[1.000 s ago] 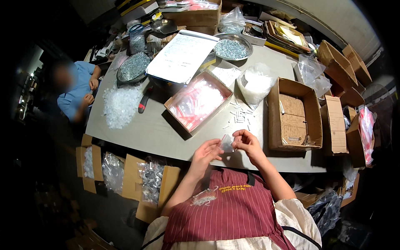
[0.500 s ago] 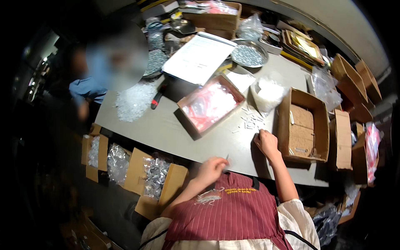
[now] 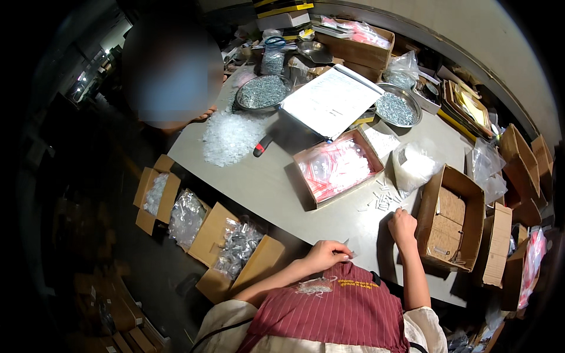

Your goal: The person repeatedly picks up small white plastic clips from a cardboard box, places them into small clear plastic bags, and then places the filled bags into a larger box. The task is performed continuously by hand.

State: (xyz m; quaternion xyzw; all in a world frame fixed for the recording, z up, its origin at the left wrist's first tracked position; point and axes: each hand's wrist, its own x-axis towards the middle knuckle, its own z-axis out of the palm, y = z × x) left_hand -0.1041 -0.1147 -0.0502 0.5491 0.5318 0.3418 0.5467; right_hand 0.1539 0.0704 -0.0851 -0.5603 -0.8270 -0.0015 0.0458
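Observation:
Near the table's front edge, my left hand (image 3: 327, 255) pinches a small clear plastic bag (image 3: 353, 247) between thumb and fingers. My right hand (image 3: 402, 227) rests closed at the near side of a scatter of small pale rod-like pieces (image 3: 385, 201); whether a piece is in its fingers is hidden. Behind those pieces stands a clear bag of white parts (image 3: 416, 165). To its left an open cardboard box (image 3: 347, 191) holds small clear bags with red edges.
A deep cardboard box (image 3: 426, 253) stands right of my right hand. Farther back are a clipboard with paper (image 3: 332, 103), metal bowls of screws (image 3: 397, 109), a red-and-black tool handle (image 3: 262, 147) and a heap of clear pieces (image 3: 232, 138). Across the table's left side is another person (image 3: 176, 76).
The view has swung left, so the table's things appear farther right. My left hand still pinches the bag; my right hand stays closed beside the small pieces.

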